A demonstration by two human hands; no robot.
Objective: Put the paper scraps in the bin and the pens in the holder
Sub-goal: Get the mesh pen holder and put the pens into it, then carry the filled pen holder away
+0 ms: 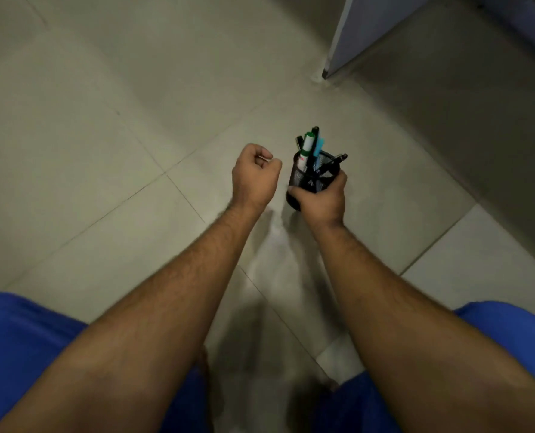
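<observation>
A black mesh pen holder (pixel 307 178) is held above the tiled floor by my right hand (pixel 322 201), which wraps around its lower part. Several pens stand in it, among them a white marker with a green cap (pixel 307 145), a blue one and black ones (pixel 333 164). My left hand (pixel 255 178) hovers just left of the holder with its fingers curled into a loose fist; nothing shows inside it. No paper scraps and no bin are in view.
Pale floor tiles (pixel 119 135) fill the view. A grey-blue panel or furniture leg (pixel 347 35) meets the floor at the upper right. My blue shorts (pixel 19 354) show at the bottom corners.
</observation>
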